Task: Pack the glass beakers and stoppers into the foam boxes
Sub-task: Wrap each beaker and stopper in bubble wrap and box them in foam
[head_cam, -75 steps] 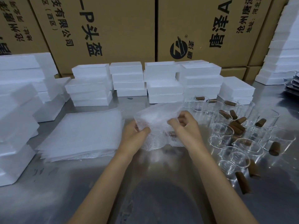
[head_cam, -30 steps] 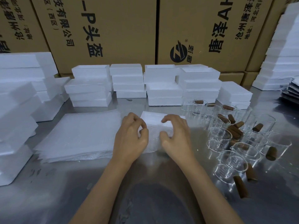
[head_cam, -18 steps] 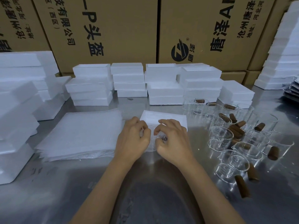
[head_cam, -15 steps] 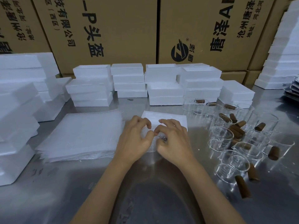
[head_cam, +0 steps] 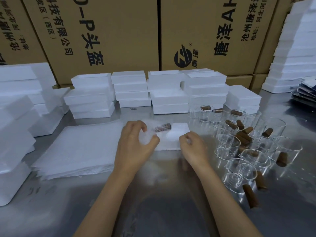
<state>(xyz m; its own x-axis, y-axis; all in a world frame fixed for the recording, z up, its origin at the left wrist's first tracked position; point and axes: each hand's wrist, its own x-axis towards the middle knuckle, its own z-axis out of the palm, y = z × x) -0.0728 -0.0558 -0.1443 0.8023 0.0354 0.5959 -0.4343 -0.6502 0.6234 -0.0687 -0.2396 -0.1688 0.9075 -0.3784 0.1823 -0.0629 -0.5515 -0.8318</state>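
1. The landmark is the open foam box (head_cam: pixel 177 134) on the steel table (head_cam: pixel 162 202), in front of the person. A wrapped bundle (head_cam: pixel 153 134), a clear beaker in bubble wrap with a brown stopper (head_cam: pixel 163 128) showing at its far end, lies at the box's left edge, partly over it.
2. The bundle's long axis runs left to right, angled slightly away, with the stopper end pointing toward the box.
3. The left hand (head_cam: pixel 136 144) grips the bundle, fingers curled round its wrap. It is the nearer hand, so I judge the coming move to be a short shift rightward into the box.
4. The right hand (head_cam: pixel 193 146) sits at the box's near right corner, fingers curled. Whether it pinches the box edge or a scrap of wrap, I cannot tell.
5. Left of the box: one stack of bubble-wrap sheets (head_cam: pixel 80 147), touching the left hand's side.
6. Right of the box: a cluster of glass beakers (head_cam: pixel 246 158), roughly a dozen or more; overlaps prevent an exact count. About ten loose brown stoppers (head_cam: pixel 250 197) lie among them.
7. Behind the box: stacks of closed foam boxes (head_cam: pixel 131 90), about five stacks in that row, with more off to both sides.
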